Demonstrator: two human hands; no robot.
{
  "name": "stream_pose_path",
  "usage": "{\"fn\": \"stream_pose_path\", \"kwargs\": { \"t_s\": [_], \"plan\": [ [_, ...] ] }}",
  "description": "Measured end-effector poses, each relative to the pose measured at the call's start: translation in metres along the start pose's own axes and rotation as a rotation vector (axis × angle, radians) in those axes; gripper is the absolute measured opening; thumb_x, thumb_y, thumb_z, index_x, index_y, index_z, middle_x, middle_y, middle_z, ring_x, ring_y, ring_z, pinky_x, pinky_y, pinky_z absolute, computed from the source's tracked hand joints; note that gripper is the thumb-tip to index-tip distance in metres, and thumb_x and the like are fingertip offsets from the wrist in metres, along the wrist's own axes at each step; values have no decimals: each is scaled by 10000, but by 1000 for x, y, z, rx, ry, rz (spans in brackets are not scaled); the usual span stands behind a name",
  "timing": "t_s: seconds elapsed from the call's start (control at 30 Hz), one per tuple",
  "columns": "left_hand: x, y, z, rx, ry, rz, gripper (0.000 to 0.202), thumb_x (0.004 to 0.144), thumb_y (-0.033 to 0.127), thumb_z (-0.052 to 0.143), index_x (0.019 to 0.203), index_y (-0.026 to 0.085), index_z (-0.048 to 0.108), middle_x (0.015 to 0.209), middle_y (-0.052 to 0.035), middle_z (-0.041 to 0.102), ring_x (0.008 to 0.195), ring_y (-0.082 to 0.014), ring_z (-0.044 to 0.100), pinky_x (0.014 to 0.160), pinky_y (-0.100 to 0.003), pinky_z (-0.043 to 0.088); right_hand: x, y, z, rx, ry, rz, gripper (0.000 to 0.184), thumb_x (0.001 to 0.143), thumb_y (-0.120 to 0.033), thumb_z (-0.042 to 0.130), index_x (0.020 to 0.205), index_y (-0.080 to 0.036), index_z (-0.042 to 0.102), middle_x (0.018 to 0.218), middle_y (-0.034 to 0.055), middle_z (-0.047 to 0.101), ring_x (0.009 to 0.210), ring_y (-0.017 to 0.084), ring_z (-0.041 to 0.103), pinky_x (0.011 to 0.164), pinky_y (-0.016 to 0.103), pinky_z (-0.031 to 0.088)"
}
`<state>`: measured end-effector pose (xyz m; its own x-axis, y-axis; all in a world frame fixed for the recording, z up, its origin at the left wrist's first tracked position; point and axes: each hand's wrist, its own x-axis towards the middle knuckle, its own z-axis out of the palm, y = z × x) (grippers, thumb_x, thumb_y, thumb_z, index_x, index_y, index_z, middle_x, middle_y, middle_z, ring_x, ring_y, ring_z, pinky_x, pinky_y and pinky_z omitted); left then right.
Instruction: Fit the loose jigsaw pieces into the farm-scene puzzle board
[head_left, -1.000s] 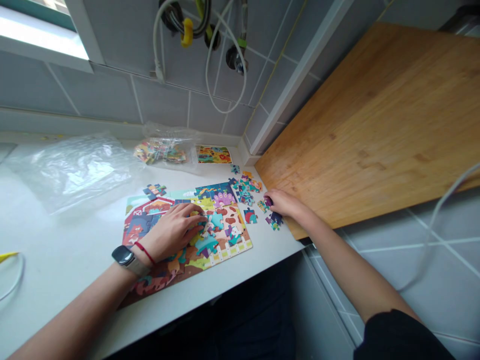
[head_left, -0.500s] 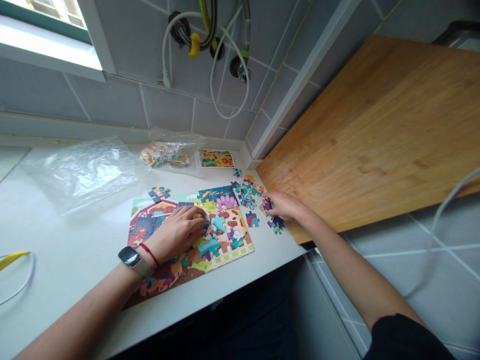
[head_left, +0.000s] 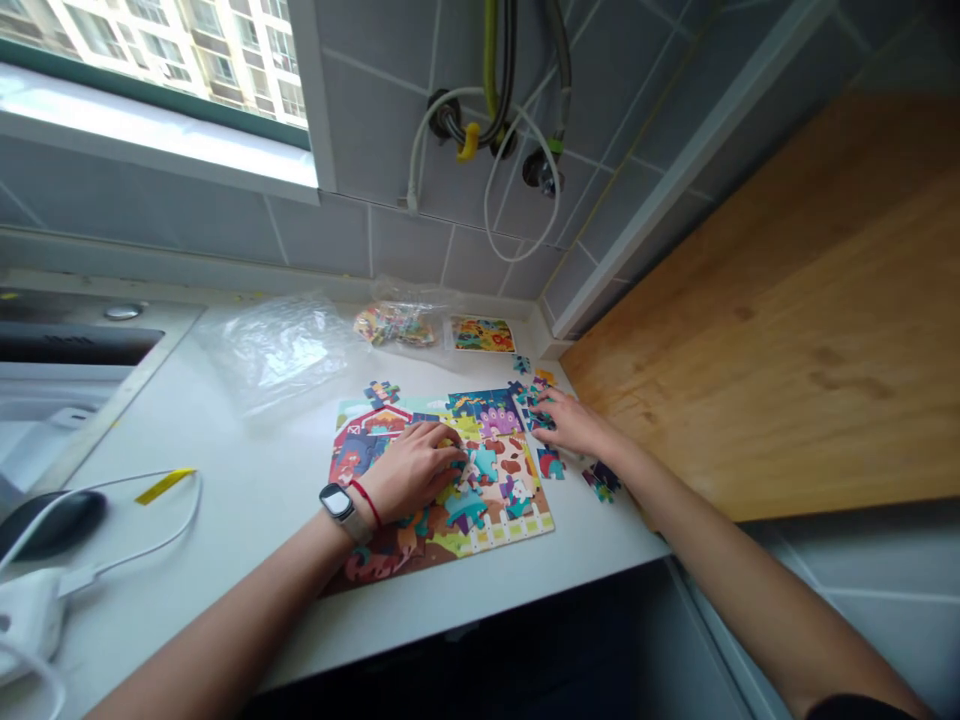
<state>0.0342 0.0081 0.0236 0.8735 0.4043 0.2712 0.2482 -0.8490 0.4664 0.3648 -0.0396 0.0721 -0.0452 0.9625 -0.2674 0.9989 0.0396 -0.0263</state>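
A colourful farm jigsaw puzzle (head_left: 517, 455) lies on the white counter, with several loose teal pieces (head_left: 465, 510) on its surface. My left hand (head_left: 416, 465) rests palm down on the puzzle, fingers loosely bent and apart; what lies beneath the fingertips is partly hidden. To the right of the puzzle, my right hand (head_left: 574, 422) reaches over a cluster of loose jigsaw pieces (head_left: 538, 400), its fingers spread and touching them. A red and teal piece (head_left: 551, 463) lies just below that hand, and dark pieces (head_left: 602, 480) sit nearer the counter edge. Another small joined cluster (head_left: 382, 393) touches the puzzle's top edge.
Behind the puzzle lie a crumpled clear bag (head_left: 289, 345), a bag of puzzle pieces (head_left: 397, 325) and a picture card (head_left: 484, 334). A wooden board (head_left: 787, 350) leans at the right. White cable (head_left: 150, 545) and a dark rounded object (head_left: 56, 525) are at left.
The view has turned left. My right hand has left the purple piece near the wooden board and moved farther back over the loose cluster. My left hand stays on the puzzle.
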Motion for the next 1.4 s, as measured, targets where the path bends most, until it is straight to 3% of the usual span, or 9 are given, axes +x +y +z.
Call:
{"fn": "stream_pose_path", "kwargs": {
  "t_s": [0.17, 0.33, 0.47, 0.63, 0.77, 0.93, 1.13, 1.4],
  "plan": [
    [0, 0, -1, -18, 5, -18, 245, 1065, 260, 525, 1162, 220, 747, 1214, -109, 693, 1096, -275, 640, 994, -455, 531, -8, 5, 1, -53, -2, 43, 362, 929, -279, 678, 1273, -198, 751, 1428, 154, 617, 1199, 314, 680, 1061, 414, 531],
    [1, 0, -4, -26, 18, -12, 270, 1045, 184, 509, 1159, 218, 751, 1200, -108, 705, 1053, -261, 671, 968, -433, 555, -19, -3, -2, -111, 36, 50, 407, 936, -274, 676, 1328, -173, 721, 1538, 208, 533, 1358, 392, 575, 1120, 540, 493],
    [0, -12, -14, 4, 84, -20, 378, 990, 65, 479, 1200, 235, 745, 1242, -96, 709, 1098, -243, 676, 987, -405, 564, -27, -40, -7, -33, 164, -106, 415, 978, -315, 652, 1383, -230, 682, 1497, 168, 585, 1361, 358, 578, 1132, 560, 494],
    [-8, -54, -25, 194, 236, -365, 310, 970, 147, 552, 1204, 200, 749, 1272, -130, 704, 1164, -297, 651, 1047, -476, 539, -42, -103, -1, 109, 135, -389, 437, 961, -291, 697, 1395, -266, 665, 1493, 133, 607, 1389, 326, 571, 1145, 519, 503],
    [-15, -75, -25, 227, 268, -476, 297, 971, 236, 571, 1202, 166, 744, 1284, -178, 697, 1190, -351, 631, 1056, -532, 519, -54, -129, 16, 159, 104, -436, 565, 896, -336, 796, 1433, -256, 641, 1609, 157, 513, 1468, 381, 500, 1206, 606, 430],
    [-14, -77, -27, 202, 262, -498, 278, 993, 227, 530, 1130, 187, 768, 1182, -134, 756, 1131, -333, 661, 1011, -482, 544, -65, -124, 32, 153, 98, -418, 496, 939, -354, 751, 1412, -230, 667, 1591, 187, 531, 1465, 383, 513, 1202, 604, 444],
    [-14, -79, -29, 150, 264, -477, 283, 968, 210, 566, 1162, 182, 771, 1183, -142, 756, 1124, -349, 665, 1002, -503, 550, -74, -108, 33, 198, 127, -416, 451, 948, -342, 737, 1387, -245, 691, 1563, 179, 565, 1437, 371, 551, 1175, 587, 489],
    [-13, -77, -30, 28, 328, -381, 381, 905, 105, 556, 1207, 229, 752, 1194, -89, 684, 1033, -224, 709, 958, -361, 592, -83, -89, 34, 205, 129, -398, 428, 948, -315, 721, 1375, -286, 699, 1577, 137, 559, 1437, 359, 554, 1180, 578, 489]
  ]
}}
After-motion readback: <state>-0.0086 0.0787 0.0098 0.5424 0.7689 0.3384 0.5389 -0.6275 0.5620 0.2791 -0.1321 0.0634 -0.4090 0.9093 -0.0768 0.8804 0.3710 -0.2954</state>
